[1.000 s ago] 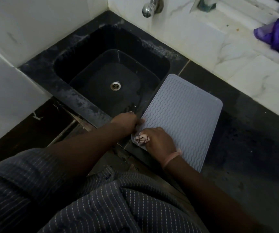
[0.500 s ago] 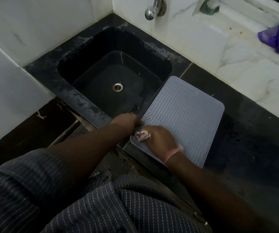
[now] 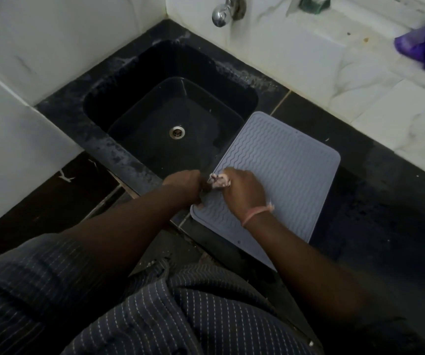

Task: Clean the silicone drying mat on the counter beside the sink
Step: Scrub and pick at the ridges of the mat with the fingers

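Wiping step judged in hand. A small pale rag (image 3: 219, 181) is gripped in the right hand (image 3: 244, 192) and pressed on the grey, wavy-ribbed silicone mat (image 3: 280, 172), which lies flat under it. The mat's near-left edge is pinned by the left hand (image 3: 184, 185); finger closure cannot be told. Strokes away from the hands are called for next.

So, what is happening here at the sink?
A person is wiping the grey silicone mat on the dark counter right of the sink. The right hand grips a small cloth on the mat's near left part. The left hand holds the mat's left edge.
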`<act>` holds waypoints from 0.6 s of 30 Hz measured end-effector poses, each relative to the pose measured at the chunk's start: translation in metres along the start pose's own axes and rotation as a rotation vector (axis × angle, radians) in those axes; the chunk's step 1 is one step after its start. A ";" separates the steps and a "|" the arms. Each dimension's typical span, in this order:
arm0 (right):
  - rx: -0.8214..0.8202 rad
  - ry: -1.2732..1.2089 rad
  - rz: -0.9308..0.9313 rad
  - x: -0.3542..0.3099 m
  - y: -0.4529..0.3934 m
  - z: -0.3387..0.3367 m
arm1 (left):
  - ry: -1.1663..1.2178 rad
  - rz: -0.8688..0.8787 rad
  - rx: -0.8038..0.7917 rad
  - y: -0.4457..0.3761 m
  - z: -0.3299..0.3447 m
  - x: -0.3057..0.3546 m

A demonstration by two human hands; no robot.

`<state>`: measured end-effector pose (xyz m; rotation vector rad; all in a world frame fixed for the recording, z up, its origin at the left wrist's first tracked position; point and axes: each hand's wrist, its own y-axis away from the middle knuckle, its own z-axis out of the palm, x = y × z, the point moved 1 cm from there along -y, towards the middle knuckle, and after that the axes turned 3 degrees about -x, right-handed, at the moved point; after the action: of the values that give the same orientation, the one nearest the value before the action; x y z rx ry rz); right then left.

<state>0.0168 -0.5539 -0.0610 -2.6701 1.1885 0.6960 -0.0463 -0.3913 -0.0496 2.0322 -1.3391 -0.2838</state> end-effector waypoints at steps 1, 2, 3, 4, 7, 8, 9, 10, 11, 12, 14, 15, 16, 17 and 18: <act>-0.011 -0.028 -0.026 -0.003 0.009 0.003 | 0.016 0.003 0.024 0.001 0.001 0.001; -0.032 -0.043 -0.055 -0.006 0.019 0.007 | 0.015 0.012 0.068 0.003 0.002 0.003; -0.050 -0.040 -0.080 -0.010 0.029 0.010 | 0.006 0.038 0.140 0.005 0.004 0.005; -0.065 -0.025 -0.102 -0.012 0.035 0.013 | -0.014 0.081 0.216 0.004 0.008 0.005; -0.053 0.017 -0.128 -0.009 0.037 0.017 | -0.058 0.187 0.236 0.004 0.017 0.002; -0.043 0.027 -0.138 -0.007 0.032 0.015 | -0.051 0.179 0.208 0.004 0.015 0.001; -0.036 0.035 -0.152 -0.003 0.025 0.012 | -0.042 0.176 0.194 0.001 0.014 0.000; -0.026 0.037 -0.164 0.002 0.016 0.008 | -0.043 0.173 0.184 0.000 0.012 -0.001; -0.022 0.032 -0.167 0.008 0.005 0.003 | -0.043 0.179 0.169 0.000 0.011 0.000; -0.020 0.039 -0.161 0.016 -0.006 -0.002 | -0.050 0.182 0.149 0.002 0.010 0.002; 0.005 0.079 -0.125 0.031 -0.030 -0.015 | -0.061 0.180 0.123 0.001 0.011 0.001; 0.019 0.091 -0.086 0.038 -0.043 -0.021 | -0.068 0.177 0.109 0.000 0.010 0.001; 0.029 0.089 -0.040 0.045 -0.054 -0.026 | -0.075 0.177 0.100 -0.002 0.009 0.000; 0.034 0.084 0.006 0.050 -0.063 -0.029 | -0.080 0.176 0.093 -0.004 0.008 0.000; 0.034 0.082 0.035 0.052 -0.068 -0.030 | -0.081 0.172 0.089 -0.005 0.006 0.001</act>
<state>0.1072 -0.5518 -0.0626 -2.6796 1.2575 0.5705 -0.0456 -0.3933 -0.0573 1.9801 -1.5915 -0.2345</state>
